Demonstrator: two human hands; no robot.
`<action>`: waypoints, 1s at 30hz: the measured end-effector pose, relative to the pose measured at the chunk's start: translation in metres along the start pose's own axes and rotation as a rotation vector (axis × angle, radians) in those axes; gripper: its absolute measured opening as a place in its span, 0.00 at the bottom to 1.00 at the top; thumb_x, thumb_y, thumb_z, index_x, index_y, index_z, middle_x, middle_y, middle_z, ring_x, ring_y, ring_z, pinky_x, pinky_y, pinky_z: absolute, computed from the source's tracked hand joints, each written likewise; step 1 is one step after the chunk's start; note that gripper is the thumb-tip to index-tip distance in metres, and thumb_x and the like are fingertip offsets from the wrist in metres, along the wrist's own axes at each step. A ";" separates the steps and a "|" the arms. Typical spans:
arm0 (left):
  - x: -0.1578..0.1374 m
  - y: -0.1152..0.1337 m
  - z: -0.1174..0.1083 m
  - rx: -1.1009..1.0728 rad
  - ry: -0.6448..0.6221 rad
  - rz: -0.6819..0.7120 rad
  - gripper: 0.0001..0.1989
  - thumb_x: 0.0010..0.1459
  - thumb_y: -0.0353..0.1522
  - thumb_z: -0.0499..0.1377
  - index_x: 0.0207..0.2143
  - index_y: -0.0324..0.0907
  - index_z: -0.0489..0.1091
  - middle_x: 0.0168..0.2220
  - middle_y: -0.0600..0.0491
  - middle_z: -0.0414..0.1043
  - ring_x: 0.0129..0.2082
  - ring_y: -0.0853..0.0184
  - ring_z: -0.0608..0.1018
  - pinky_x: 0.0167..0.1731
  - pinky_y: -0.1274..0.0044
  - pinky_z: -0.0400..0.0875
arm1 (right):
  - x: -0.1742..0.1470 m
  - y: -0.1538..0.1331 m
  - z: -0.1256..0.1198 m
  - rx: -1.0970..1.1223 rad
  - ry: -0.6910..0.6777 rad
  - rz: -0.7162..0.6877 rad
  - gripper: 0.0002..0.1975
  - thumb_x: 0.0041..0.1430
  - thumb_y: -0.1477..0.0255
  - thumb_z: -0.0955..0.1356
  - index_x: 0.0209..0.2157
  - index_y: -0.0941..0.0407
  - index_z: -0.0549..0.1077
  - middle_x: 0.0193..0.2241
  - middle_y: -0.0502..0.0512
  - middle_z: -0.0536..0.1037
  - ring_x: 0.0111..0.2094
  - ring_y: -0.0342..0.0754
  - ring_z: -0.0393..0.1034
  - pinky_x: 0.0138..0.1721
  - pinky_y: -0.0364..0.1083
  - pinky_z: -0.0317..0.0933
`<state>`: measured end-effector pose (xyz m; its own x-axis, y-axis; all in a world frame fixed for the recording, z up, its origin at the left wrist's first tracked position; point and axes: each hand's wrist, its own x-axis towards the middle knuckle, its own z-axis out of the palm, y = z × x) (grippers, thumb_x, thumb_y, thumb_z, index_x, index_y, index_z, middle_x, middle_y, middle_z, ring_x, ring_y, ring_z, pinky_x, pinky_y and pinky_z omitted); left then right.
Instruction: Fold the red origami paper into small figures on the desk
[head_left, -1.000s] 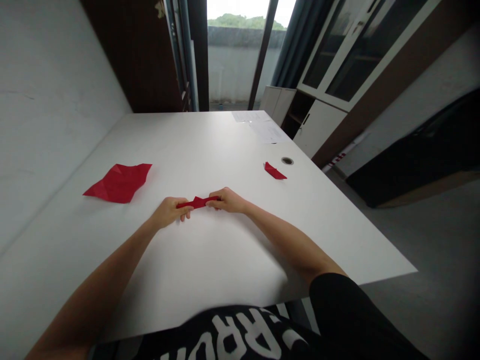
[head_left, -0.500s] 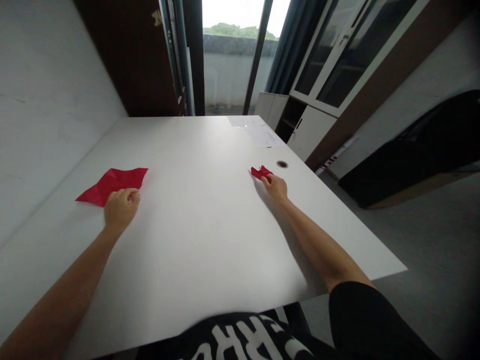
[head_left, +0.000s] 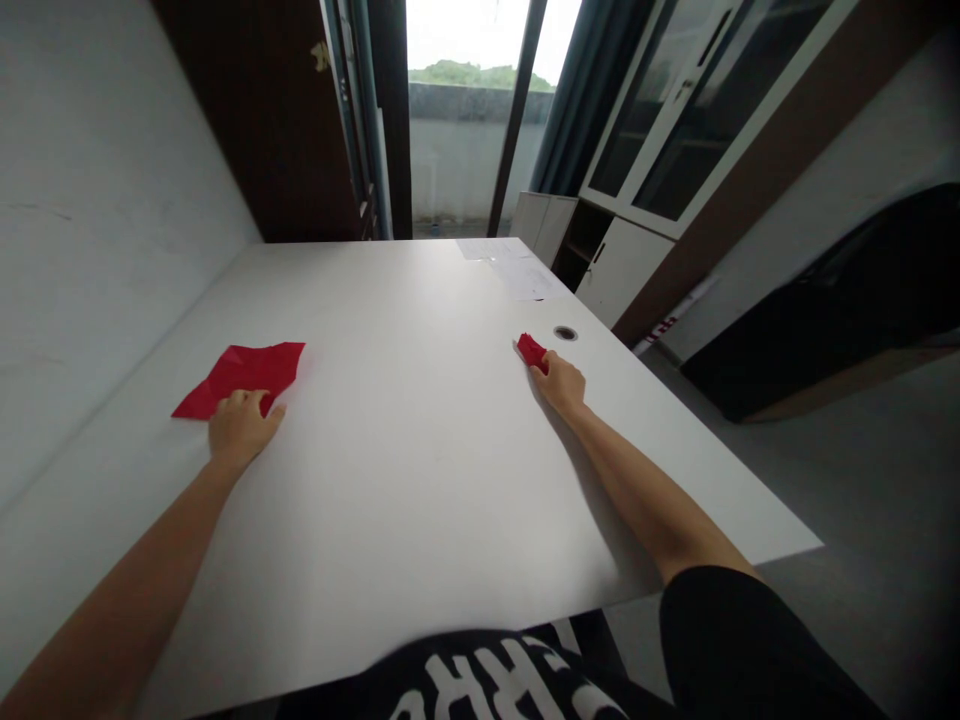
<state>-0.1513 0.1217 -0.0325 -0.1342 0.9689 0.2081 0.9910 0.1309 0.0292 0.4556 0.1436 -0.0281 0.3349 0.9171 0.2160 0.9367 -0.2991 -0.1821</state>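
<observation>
A creased sheet of red paper (head_left: 251,370) lies spread on the left side of the white table (head_left: 390,480). My left hand (head_left: 244,428) rests over its near edge, thumb held apart from the fingers, with a bit of red showing in the gap. The hand hides part of that edge. Over on the right, my right hand (head_left: 562,383) pinches a small, crumpled piece of red paper (head_left: 531,349) between thumb and fingers. This piece sticks out past the fingertips to the upper left, just above or on the tabletop.
A round cable hole (head_left: 565,333) sits near the table's right edge, just beyond my right hand. White paper sheets (head_left: 517,270) lie at the far right corner. A wall (head_left: 112,200) borders the left side, and cabinets (head_left: 630,270) stand behind on the right.
My left hand's thumb and fingers have moved apart. The red piece in my right hand looks more bunched up, and that hand has shifted slightly right. The view has moved a little.
</observation>
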 end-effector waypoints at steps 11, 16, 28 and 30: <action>-0.023 0.067 -0.006 -0.143 0.054 0.239 0.18 0.64 0.39 0.54 0.51 0.42 0.75 0.49 0.43 0.73 0.50 0.53 0.73 0.52 0.65 0.69 | 0.013 0.016 0.007 -0.054 0.240 -0.072 0.19 0.65 0.62 0.65 0.51 0.60 0.70 0.47 0.70 0.73 0.47 0.60 0.67 0.42 0.53 0.59; -0.034 0.105 -0.005 -0.278 0.060 0.337 0.16 0.62 0.37 0.58 0.50 0.44 0.76 0.47 0.44 0.74 0.48 0.54 0.73 0.50 0.64 0.69 | 0.012 -0.009 0.006 -0.036 0.326 -0.285 0.17 0.67 0.62 0.62 0.50 0.58 0.72 0.49 0.69 0.71 0.53 0.63 0.60 0.51 0.57 0.55; -0.055 0.142 -0.019 -0.518 -0.044 0.741 0.23 0.59 0.36 0.62 0.57 0.47 0.71 0.59 0.45 0.70 0.60 0.52 0.69 0.61 0.58 0.62 | -0.026 -0.112 0.028 0.383 -0.079 -0.942 0.25 0.62 0.74 0.66 0.61 0.51 0.68 0.57 0.62 0.71 0.57 0.57 0.66 0.59 0.57 0.64; -0.054 0.134 -0.017 -0.528 -0.051 0.738 0.28 0.58 0.38 0.63 0.61 0.47 0.68 0.63 0.44 0.65 0.64 0.51 0.65 0.65 0.56 0.56 | -0.029 -0.117 0.032 0.422 -0.087 -0.943 0.25 0.63 0.75 0.65 0.61 0.51 0.69 0.58 0.62 0.71 0.57 0.56 0.67 0.59 0.56 0.64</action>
<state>-0.0117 0.0836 -0.0229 0.5473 0.7782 0.3081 0.6941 -0.6277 0.3524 0.3334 0.1603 -0.0440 -0.5402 0.7518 0.3780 0.6968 0.6515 -0.2999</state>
